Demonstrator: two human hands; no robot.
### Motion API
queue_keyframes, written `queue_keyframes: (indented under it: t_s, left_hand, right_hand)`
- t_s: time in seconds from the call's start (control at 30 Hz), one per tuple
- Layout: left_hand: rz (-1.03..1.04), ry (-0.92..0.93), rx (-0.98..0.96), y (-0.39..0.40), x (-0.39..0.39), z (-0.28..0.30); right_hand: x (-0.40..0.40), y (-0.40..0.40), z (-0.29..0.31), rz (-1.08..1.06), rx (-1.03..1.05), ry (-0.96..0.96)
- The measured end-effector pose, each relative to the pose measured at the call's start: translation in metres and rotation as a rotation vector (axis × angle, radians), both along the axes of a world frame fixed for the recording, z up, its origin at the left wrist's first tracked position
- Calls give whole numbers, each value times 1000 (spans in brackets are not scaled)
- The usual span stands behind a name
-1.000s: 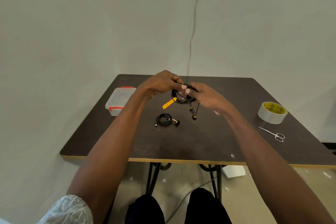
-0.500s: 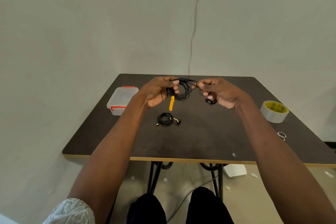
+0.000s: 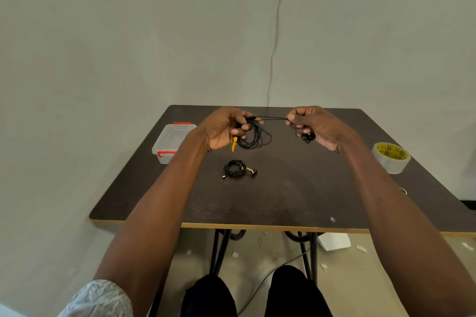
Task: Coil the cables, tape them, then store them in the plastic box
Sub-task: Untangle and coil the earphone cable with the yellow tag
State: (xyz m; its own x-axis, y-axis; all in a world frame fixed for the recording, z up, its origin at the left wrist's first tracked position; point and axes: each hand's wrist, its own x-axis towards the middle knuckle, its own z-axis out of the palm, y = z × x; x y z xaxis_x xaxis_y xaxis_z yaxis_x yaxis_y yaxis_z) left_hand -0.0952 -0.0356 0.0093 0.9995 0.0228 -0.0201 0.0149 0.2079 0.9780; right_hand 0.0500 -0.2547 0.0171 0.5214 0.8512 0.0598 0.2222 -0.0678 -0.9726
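Note:
Above the dark table (image 3: 296, 195), both hands hold one black cable (image 3: 253, 136). My left hand (image 3: 222, 128) grips its hanging coil of loops, with an orange tab dangling below. My right hand (image 3: 313, 125) pinches a taut strand that runs across from the coil, and the cable's black plug ends sit in its palm. A second black cable (image 3: 235, 168), coiled, lies on the table below the hands. The clear plastic box (image 3: 172, 140) with red latches stands at the table's left side, lid on.
A roll of clear tape (image 3: 391, 158) with a yellow core rests near the right edge. Part of a scissors handle (image 3: 403, 190) shows past my right forearm. A wall stands behind the table. Paper scraps litter the floor.
My hands have moved apart, my right hand drawing a strand of the cable out to the right. The coil stays in my left hand. The view has shifted slightly.

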Motion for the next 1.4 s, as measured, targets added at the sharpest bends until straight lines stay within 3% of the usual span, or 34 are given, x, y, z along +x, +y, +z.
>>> queue_keyframes:
  t_s: [0.17, 0.3, 0.43, 0.5, 0.57, 0.73, 0.87, 1.13, 1.4]
  left_hand:
    - [63, -36, 166, 0, 2, 2]
    - [113, -69, 59, -2, 2, 4]
    - [116, -84, 1, -6, 3, 5]
    - [120, -94, -14, -7, 3, 5]
    - [127, -106, -20, -9, 2, 6]
    - [165, -123, -18, -12, 0, 9]
    - [234, -101, -20, -18, 2, 8]
    - [270, 24, 38, -26, 5, 10]
    - [248, 249, 11, -26, 6, 16]
  right_hand:
    - [-8, -2, 8, -8, -53, -181]
    - [-19, 5, 10, -60, -175, -337]
    - [-31, 21, 14, -102, -314, -725]
    - [-32, 28, 11, -150, -338, -772]
    - [-31, 33, 4, -221, -286, -637]
    - [-43, 42, -4, -215, 12, -6]
    - [-43, 45, -3, -197, 110, 237]
    - [-43, 46, -10, -218, 125, 403]
    - [-45, 49, -15, -288, 98, 207]
